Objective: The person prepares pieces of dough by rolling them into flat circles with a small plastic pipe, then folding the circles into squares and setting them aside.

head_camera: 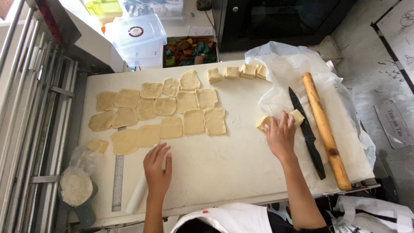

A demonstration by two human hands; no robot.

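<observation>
Knife (307,131) left of rolling pin (326,131) (parallel) —

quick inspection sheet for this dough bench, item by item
surface: white board, lightly floured, a plastic sheet over its right end
job's things: flattened dough sheets in rows; dough blocks along the far edge; white roller
clutter: ruler, black knife, wooden rolling pin, flour scoop
grippers: left hand rests on the white roller; right hand touches a dough block
cables: one black cable by the oven
surroundings: dark oven, clear tubs, metal rack at left
</observation>
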